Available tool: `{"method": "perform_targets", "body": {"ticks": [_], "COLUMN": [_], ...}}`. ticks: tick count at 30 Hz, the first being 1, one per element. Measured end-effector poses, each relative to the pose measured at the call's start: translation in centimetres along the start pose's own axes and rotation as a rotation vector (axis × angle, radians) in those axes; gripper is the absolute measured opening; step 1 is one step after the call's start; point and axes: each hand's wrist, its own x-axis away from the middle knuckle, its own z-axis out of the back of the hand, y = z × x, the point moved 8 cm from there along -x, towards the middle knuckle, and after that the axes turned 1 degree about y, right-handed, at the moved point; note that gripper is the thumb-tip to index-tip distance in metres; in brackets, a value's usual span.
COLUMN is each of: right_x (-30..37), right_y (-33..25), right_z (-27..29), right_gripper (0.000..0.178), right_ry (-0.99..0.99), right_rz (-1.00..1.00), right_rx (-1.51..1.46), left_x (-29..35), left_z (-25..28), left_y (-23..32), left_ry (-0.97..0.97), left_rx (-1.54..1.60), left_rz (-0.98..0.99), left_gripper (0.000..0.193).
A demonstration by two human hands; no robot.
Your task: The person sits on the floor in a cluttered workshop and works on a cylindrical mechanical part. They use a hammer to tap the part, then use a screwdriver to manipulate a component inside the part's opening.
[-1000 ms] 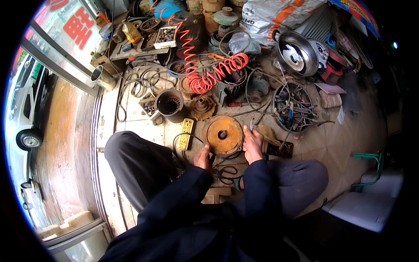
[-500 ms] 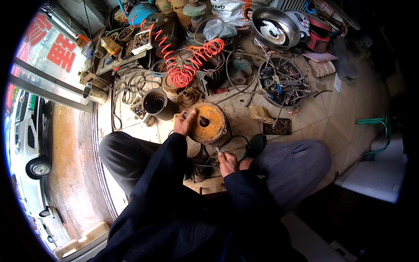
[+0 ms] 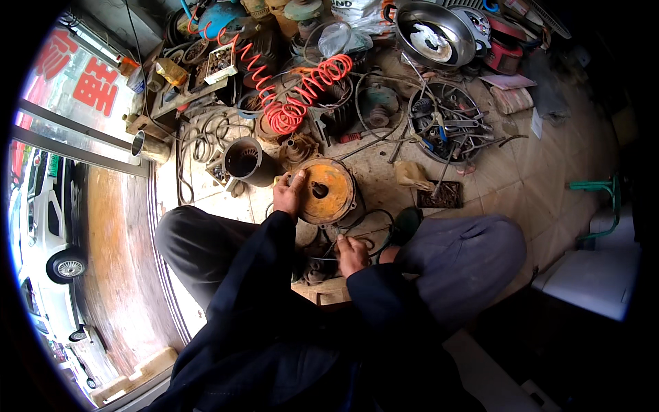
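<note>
A round orange metal housing (image 3: pixel 336 182) with a dark central stub is tilted up between my knees. My left hand (image 3: pixel 287 194) grips its left rim, thumb lying on the orange face and fingers out of sight behind. Just below the housing's lower edge, my right hand (image 3: pixel 353 255) is closed, fingers pinched together; whatever it holds is too small to make out. Dark cable loops (image 3: pixel 377 223) run beneath and beside the right hand. A dark grey cylindrical shell (image 3: pixel 243 162) stands left of the housing, and a rusty metal part (image 3: pixel 298 149) sits just beyond it.
A coiled red air hose (image 3: pixel 288 113) stretches over buckets and parts. To the right are a basin of tools (image 3: pixel 446 123), a small tray of bolts (image 3: pixel 441 195) and a steel pan (image 3: pixel 431 41). A glass door frame (image 3: pixel 82 144) lies left; a green metal frame (image 3: pixel 607 189) stands right.
My right hand has shifted slightly left and up, and the pale tip seen at its fingers no longer shows clearly. The left hand keeps its grip; the view has tilted slightly.
</note>
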Motion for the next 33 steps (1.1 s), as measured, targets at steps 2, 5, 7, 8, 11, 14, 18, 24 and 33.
{"method": "perform_targets", "body": {"ticks": [2, 5, 7, 8, 11, 14, 18, 24, 33], "right_x": [1.3, 1.0, 1.6, 1.6, 1.4, 1.2, 1.6, 1.9, 1.8], "right_y": [-1.1, -0.1, -1.0, -1.0, -0.4, 0.5, 0.8, 0.4, -1.0], "right_z": [-0.9, -2.0, -2.1, -2.2, -2.5, -2.6, -3.1, -3.6, -3.0], "right_gripper": [0.040, 0.039, 0.038, 0.038, 0.039, 0.039, 0.039, 0.040, 0.043], "right_ry": [0.263, 0.156, 0.053, 0.064, 0.116, 0.153, 0.229, 0.206, 0.133], "right_rz": [0.251, 0.159, 0.023, 0.033, 0.057, 0.080, 0.093, 0.040, 0.060], "right_rx": [0.131, -0.010, -0.187, -0.209, -0.262, -0.272, -0.238, -0.248, -0.245], "left_x": [0.3, 0.5, 0.7, 0.6, 0.7, 1.4, 1.3, 1.1, 0.4], "left_z": [-0.5, 0.0, -0.1, 0.3, -0.1, -0.5, -0.9, -0.2, -1.5], "left_y": [0.1, 0.2, 0.3, 0.0, -0.2, 0.0, 0.6, -0.2, 0.4], "left_ry": [0.017, 0.069, 0.026, 0.049, 0.101, 0.105, 0.031, 0.063, -0.076], "left_rx": [0.028, 0.057, 0.085, 0.088, 0.115, 0.160, 0.194, 0.045, 0.234], "left_rz": [0.010, 0.017, 0.034, 0.035, 0.055, 0.070, -0.014, -0.172, -0.015], "left_gripper": [0.046, 0.043, 0.044, 0.044, 0.044, 0.043, 0.041, 0.033, 0.037]}}
